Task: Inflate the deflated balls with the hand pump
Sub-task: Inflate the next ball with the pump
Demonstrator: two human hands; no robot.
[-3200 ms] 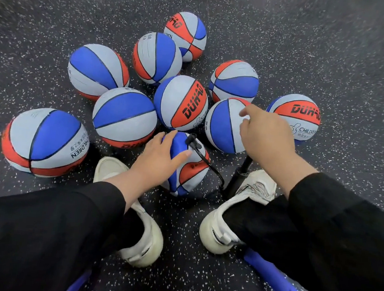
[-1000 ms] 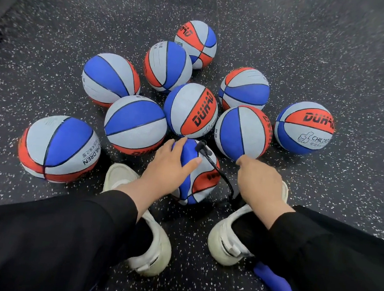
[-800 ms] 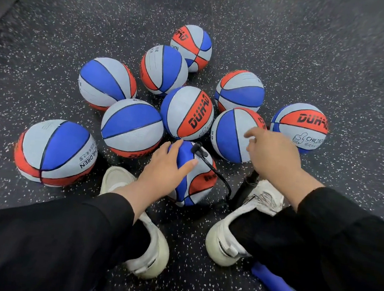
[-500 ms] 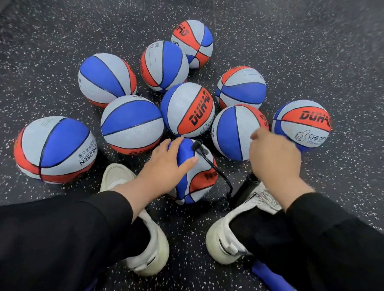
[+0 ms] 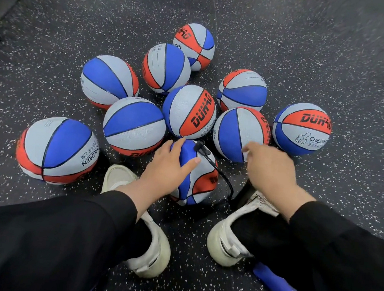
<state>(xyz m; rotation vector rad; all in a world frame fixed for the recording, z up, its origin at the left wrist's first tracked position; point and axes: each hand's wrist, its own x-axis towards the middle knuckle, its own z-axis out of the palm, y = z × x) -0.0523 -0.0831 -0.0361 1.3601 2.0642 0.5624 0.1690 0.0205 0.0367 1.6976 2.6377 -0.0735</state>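
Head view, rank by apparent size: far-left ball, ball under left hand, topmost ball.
1. Far-left ball, largest, though nearer the camera.
2. Topmost ball.
3. Ball under the left hand; partly covered, so 2 versus 3 is unsure.

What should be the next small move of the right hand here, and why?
Probably press the pump handle down. The right hand is curled over the top of the pump, above its dark barrel. The hose is plugged into the ball that the left hand steadies, and that ball looks smaller than the others.
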